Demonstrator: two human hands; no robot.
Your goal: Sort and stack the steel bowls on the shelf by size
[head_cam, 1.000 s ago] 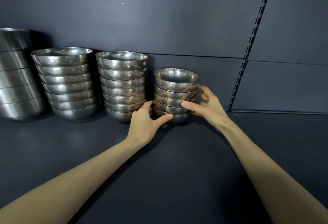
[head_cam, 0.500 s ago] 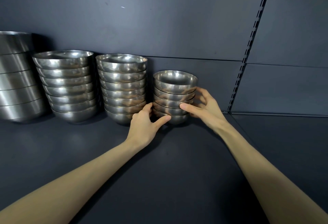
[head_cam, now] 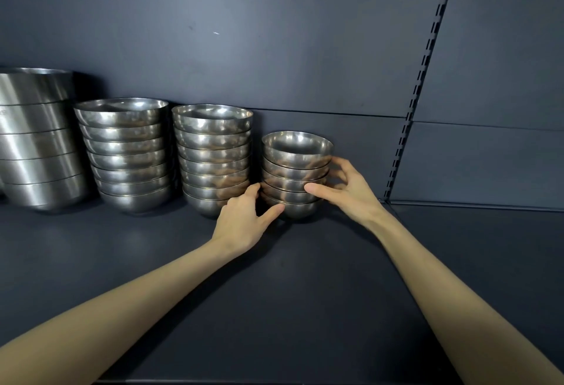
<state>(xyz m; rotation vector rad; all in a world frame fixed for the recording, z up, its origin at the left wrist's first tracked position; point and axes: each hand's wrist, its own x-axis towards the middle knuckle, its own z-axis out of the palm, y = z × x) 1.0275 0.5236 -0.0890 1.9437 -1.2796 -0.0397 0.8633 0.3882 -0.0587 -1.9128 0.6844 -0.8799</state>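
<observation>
Four stacks of steel bowls stand in a row on the dark shelf (head_cam: 274,308), biggest at the left. The small bowl stack (head_cam: 296,168) is the rightmost and shortest. My left hand (head_cam: 244,220) grips its bottom bowls from the left, thumb across the front of the lowest bowl. My right hand (head_cam: 345,189) grips the same stack from the right, thumb on the front and fingers curled behind it. Beside it to the left stand the medium stack (head_cam: 213,155), the larger stack (head_cam: 125,152) and the largest stack (head_cam: 33,137), partly cut off by the frame.
A dark back wall (head_cam: 244,33) runs close behind the stacks. A slotted upright rail (head_cam: 421,79) divides the wall to the right of my right hand, with another shelf section (head_cam: 488,247) beyond it.
The view has tilted up a little, so the stacks sit lower in frame. Both hands keep their hold on the small stack, which has barely shifted.
</observation>
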